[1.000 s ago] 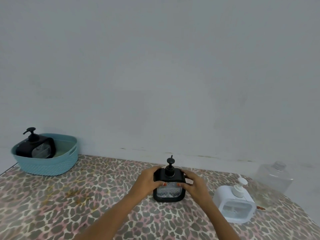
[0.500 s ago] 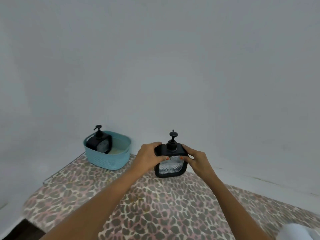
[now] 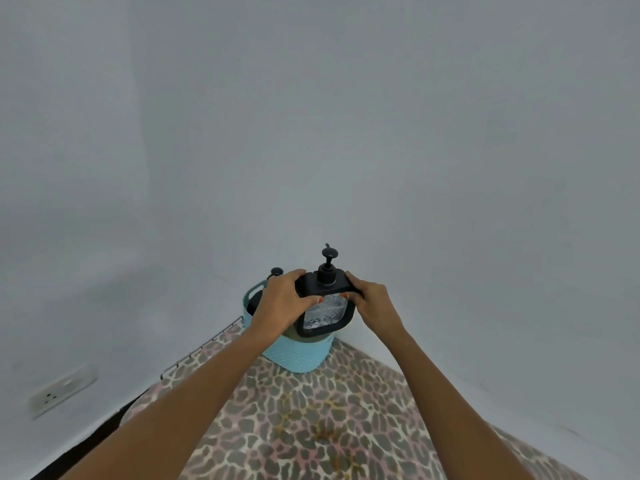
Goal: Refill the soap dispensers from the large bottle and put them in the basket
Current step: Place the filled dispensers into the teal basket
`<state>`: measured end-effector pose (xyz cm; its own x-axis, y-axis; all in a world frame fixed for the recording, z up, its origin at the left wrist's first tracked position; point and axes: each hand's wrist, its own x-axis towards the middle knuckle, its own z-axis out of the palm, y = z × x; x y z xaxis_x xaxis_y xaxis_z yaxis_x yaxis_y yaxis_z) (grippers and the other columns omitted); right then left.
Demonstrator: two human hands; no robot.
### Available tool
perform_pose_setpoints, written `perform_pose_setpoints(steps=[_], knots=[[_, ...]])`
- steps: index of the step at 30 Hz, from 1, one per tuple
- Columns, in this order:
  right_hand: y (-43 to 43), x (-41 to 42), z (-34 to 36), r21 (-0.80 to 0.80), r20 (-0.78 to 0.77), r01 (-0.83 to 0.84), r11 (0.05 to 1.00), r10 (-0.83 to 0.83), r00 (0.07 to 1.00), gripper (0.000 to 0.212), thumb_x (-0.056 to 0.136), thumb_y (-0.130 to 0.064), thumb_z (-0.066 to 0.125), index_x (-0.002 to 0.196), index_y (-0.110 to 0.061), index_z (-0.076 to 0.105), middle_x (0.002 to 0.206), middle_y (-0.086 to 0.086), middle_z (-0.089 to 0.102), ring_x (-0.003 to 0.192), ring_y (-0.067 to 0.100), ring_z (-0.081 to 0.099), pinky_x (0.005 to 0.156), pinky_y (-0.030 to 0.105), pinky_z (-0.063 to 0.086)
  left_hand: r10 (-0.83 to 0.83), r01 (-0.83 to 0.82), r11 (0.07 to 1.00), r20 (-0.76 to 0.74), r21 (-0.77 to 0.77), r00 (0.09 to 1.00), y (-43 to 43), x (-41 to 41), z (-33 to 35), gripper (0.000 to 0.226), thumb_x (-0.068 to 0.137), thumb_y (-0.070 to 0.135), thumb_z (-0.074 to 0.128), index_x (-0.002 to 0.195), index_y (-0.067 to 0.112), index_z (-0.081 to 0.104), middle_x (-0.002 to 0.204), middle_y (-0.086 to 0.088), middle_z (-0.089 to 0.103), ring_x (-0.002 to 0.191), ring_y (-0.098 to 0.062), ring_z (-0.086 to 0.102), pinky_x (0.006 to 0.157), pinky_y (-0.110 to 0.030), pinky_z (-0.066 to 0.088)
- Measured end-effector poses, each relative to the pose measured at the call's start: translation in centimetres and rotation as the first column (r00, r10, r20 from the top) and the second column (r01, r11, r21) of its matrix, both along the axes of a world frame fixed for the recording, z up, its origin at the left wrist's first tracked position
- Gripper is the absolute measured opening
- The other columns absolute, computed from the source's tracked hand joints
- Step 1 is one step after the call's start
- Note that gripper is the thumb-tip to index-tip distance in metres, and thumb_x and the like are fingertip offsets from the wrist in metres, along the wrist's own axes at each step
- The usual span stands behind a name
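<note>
While both grip black dispenser (image 3: 325, 303) | left hand (image 3: 282, 303) | right hand (image 3: 375, 306) | above blue basket (image 3: 298, 353)

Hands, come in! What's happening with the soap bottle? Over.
Both hands, left and right, gripping black dispenser. Held over teal basket. Another dispenser already inside.

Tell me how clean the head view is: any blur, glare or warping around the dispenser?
Head view: light is flat and even, with no hard shadows; the dispenser reads sharp between left hand and right hand; its clear panel shows small glints; wide-angle warping stretches the forearms; the basket is mostly hidden behind them.
</note>
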<state>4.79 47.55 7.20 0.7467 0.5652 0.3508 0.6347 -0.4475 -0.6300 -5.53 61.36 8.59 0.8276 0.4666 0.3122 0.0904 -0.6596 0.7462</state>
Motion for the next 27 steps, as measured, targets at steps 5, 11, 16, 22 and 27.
perform_pose_setpoints(steps=[5, 11, 16, 22, 27], knots=[[3.8, 2.4, -1.6, -0.098, 0.017, -0.043, 0.994, 0.044, 0.999, 0.045, 0.090, 0.006, 0.042, 0.133, -0.008, 0.047, 0.110, 0.017, 0.065, 0.085, 0.016, 0.052, 0.069, 0.013, 0.036, 0.080, -0.079, 0.996, 0.020, -0.045, 0.997, 2.2, 1.5, -2.0, 0.047, 0.074, 0.017, 0.074, 0.116, 0.005, 0.057, 0.110, -0.014, 0.065, 0.100, -0.025, 0.060, 0.085, -0.026, 0.043], [6.1, 3.7, -4.9, -0.295, 0.086, 0.044, 0.954, -0.019, 0.996, 0.039, 0.091, -0.002, 0.038, 0.125, -0.017, 0.051, 0.110, 0.009, 0.063, 0.097, 0.027, 0.057, 0.072, 0.032, 0.042, 0.127, -0.126, 0.984, -0.007, -0.128, 0.992, 3.1, 3.1, -5.6, 0.045, 0.072, 0.012, 0.075, 0.113, 0.005, 0.057, 0.108, -0.011, 0.065, 0.100, -0.024, 0.060, 0.084, -0.027, 0.044], [7.6, 3.7, -7.1, -0.317, 0.096, 0.094, 0.944, -0.067, 0.993, 0.041, 0.088, 0.000, 0.037, 0.119, -0.020, 0.052, 0.104, 0.008, 0.060, 0.096, 0.024, 0.053, 0.070, 0.030, 0.040, 0.152, -0.154, 0.984, -0.029, -0.094, 0.988, 3.2, 3.9, -7.8, 0.050, 0.069, 0.014, 0.077, 0.112, 0.001, 0.055, 0.106, -0.014, 0.062, 0.099, -0.026, 0.058, 0.085, -0.031, 0.048], [9.3, 3.6, -8.1, -0.332, 0.107, 0.187, 0.925, -0.160, 0.981, 0.042, 0.086, 0.003, 0.036, 0.121, -0.014, 0.051, 0.109, 0.009, 0.058, 0.098, 0.027, 0.054, 0.069, 0.031, 0.039, 0.203, -0.205, 0.977, -0.032, -0.065, 0.979, 2.9, 4.3, -8.9, 0.048, 0.075, 0.013, 0.072, 0.116, 0.002, 0.049, 0.118, -0.014, 0.045, 0.103, -0.027, 0.053, 0.085, -0.024, 0.041], [9.9, 3.5, -8.7, -0.188, -0.025, 0.144, 0.972, -0.151, 0.988, 0.038, 0.084, 0.004, 0.036, 0.115, -0.008, 0.055, 0.108, 0.013, 0.058, 0.093, 0.026, 0.055, 0.077, 0.030, 0.043, 0.231, -0.232, 0.973, -0.035, -0.017, 0.972, 2.8, 4.7, -9.3, 0.048, 0.076, 0.014, 0.072, 0.117, 0.001, 0.049, 0.125, -0.014, 0.041, 0.110, -0.028, 0.052, 0.091, -0.029, 0.043]])
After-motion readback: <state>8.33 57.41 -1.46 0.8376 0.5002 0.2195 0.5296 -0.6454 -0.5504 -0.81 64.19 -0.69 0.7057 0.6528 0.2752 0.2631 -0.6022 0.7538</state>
